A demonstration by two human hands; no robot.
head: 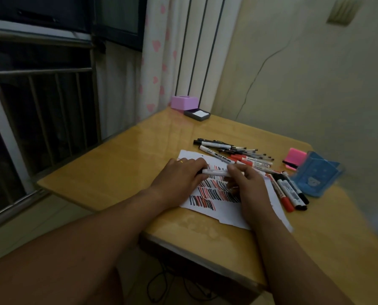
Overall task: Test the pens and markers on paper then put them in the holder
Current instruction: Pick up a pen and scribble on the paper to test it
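A white marker (pixel 214 172) lies level above the paper, held at both ends: my left hand (pixel 181 177) grips its left end and my right hand (pixel 243 181) pinches its right end. Below them the white paper (pixel 225 210) carries several rows of black and red test strokes. A pile of pens and markers (pixel 238 154) lies just beyond the paper. Several more red and black markers (pixel 291 192) lie at the paper's right edge. The blue pen holder (pixel 317 177) rests on its side at the right.
A pink sticky-note block (pixel 297 158) with a black pen across it sits next to the holder. A pink box (pixel 184 102) and a dark tray with white paper (pixel 197 115) stand at the desk's far corner. The window with bars is on the left, the wall on the right.
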